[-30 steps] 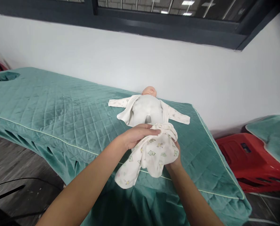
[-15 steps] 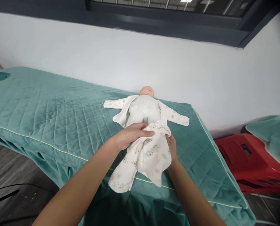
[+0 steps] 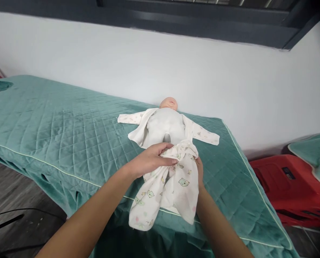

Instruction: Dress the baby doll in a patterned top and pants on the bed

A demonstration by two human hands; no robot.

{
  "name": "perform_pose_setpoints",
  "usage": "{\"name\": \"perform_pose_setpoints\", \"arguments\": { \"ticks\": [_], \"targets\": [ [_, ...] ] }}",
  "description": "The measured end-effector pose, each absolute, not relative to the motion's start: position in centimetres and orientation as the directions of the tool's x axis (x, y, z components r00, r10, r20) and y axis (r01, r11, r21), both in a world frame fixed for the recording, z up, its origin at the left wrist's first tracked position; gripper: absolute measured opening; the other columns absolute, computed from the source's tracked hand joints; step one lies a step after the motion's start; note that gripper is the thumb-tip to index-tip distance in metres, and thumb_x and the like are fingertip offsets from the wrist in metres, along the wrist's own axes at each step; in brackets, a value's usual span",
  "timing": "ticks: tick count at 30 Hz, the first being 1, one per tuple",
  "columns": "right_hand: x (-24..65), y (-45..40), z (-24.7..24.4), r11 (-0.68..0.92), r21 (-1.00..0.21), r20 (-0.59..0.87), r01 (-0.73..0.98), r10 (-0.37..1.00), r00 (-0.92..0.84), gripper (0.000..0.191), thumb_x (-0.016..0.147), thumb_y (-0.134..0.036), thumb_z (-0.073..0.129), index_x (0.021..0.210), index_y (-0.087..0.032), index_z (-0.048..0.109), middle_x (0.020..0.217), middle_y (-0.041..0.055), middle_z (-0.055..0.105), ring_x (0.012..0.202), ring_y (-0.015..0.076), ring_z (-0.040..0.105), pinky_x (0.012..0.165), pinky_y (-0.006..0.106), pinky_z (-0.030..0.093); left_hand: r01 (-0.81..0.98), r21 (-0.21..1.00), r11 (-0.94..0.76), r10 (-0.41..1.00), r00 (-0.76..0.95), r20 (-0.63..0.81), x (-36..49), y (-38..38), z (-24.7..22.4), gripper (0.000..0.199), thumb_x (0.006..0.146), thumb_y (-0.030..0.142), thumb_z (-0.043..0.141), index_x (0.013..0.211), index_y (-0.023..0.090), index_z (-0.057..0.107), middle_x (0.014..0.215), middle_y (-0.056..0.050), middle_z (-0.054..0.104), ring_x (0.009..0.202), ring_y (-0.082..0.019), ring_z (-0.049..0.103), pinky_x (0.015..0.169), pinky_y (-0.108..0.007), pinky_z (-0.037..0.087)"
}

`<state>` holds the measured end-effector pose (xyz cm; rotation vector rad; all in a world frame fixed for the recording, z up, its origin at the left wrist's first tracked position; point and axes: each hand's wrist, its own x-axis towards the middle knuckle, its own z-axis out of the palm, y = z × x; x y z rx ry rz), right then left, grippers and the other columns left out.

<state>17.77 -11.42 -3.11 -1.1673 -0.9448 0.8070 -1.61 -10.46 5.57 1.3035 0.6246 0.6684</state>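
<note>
A pair of white baby pants with small green animal prints hangs bunched at its waistband between my hands. My left hand grips the waistband from the left, thumb on top. On the right side my right hand is closed round the cloth, its fingers mostly behind the fabric. Just beyond lies a baby doll on its back, head toward the wall. Its white printed jacket is spread open, both sleeves stretched outward. The pants and my hands hide the doll's lower legs.
The doll lies on a bed with a green quilted cover, whose front edge drops close to me. A white wall runs behind it. At the right stands a red plastic stool with a green cloth.
My hands and the pants have shifted slightly toward me and to the right in the view. The pant legs hang straighter and lower. The doll lies as before.
</note>
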Motion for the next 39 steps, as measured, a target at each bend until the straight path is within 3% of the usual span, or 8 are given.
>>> {"name": "perform_pose_setpoints", "arguments": {
  "ticks": [6,16,25,32,39],
  "targets": [
    [18.1,-9.7,-2.4,0.198,-0.979,0.192,0.037,0.858,0.476,0.013,0.072,-0.036,0.06,0.073,-0.024,0.057,0.076,0.0004,0.058,0.073,0.0181,0.052,0.074,0.034,0.046,-0.03,0.995,0.099,0.778,0.625,-0.059,-1.4,-10.7,5.3,0.043,0.078,0.036,0.074,0.117,0.021,0.063,0.117,-0.007,0.065,0.109,-0.026,0.061,0.087,-0.033,0.048],
    [17.8,-8.1,-0.8,0.19,-0.968,0.249,0.166,0.822,0.512,0.01,0.074,-0.032,0.053,0.074,-0.022,0.055,0.076,-0.001,0.057,0.073,0.0166,0.049,0.073,0.031,0.041,0.123,0.971,-0.205,0.872,0.474,0.124,-0.2,-7.6,5.6,0.023,0.08,0.029,0.065,0.1,0.018,0.062,0.105,-0.004,0.065,0.1,-0.023,0.058,0.089,-0.032,0.043],
    [19.2,-6.1,0.5,0.197,-0.896,0.39,0.398,0.779,0.491,0.002,0.072,-0.025,0.05,0.073,-0.023,0.051,0.069,-0.0042,0.052,0.069,0.0157,0.043,0.067,0.028,0.036,0.213,0.918,-0.334,0.881,0.416,0.224,0.7,-6.3,5.3,0.021,0.082,0.025,0.06,0.103,0.022,0.061,0.102,-0.001,0.068,0.096,-0.022,0.061,0.085,-0.032,0.044],
    [19.2,-5.4,-1.0,0.171,-0.955,0.274,0.242,0.818,0.506,0.006,0.073,-0.027,0.053,0.072,-0.022,0.055,0.071,-0.0033,0.055,0.071,0.0148,0.046,0.067,0.027,0.04,0.383,0.793,-0.473,0.851,0.434,0.297,1.1,-5.6,4.4,0.024,0.084,0.021,0.056,0.107,0.026,0.061,0.095,-0.002,0.069,0.091,-0.025,0.062,0.082,-0.034,0.044],
    [19.5,-4.8,-2.9,0.162,-0.987,0.147,0.016,0.845,0.514,0.018,0.071,-0.028,0.058,0.086,-0.02,0.062,0.078,-0.0025,0.061,0.072,0.0147,0.052,0.065,0.026,0.042,0.426,0.765,-0.483,0.857,0.412,0.311,2.0,-4.8,3.6,0.029,0.082,0.018,0.059,0.109,0.026,0.063,0.103,-0.006,0.067,0.105,-0.028,0.057,0.092,-0.037,0.041]
  ]
}}
